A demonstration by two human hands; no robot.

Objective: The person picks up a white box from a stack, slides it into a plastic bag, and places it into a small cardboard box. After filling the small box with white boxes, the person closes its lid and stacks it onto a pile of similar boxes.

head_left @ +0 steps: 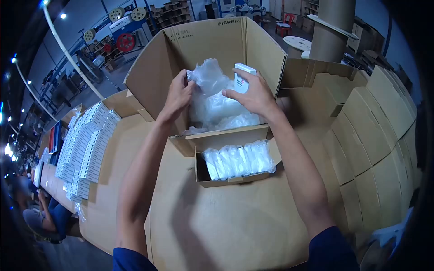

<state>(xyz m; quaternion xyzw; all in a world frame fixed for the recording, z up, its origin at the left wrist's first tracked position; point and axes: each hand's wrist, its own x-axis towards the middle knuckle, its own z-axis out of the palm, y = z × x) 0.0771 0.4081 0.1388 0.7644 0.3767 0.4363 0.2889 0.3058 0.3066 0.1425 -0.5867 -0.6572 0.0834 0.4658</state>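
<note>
Above the tabletop [235, 221], left hand [179, 95] pinches clear plastic [209, 76], right hand [257, 95] a white box [241, 82].

Past my table [212, 235], I see a dim hall with blue-grey walls [162, 10] and a grey floor [101, 253]. Small bright lamps [63, 16] shine at upper left. Machines with yellow and red wheels [125, 41] stand back there, and a red chair [284, 27] sits to the right.

Bare surface [230, 221] gives free way before the small box [221, 183]; the tall carton's walls [149, 77] block sideways passage.
</note>
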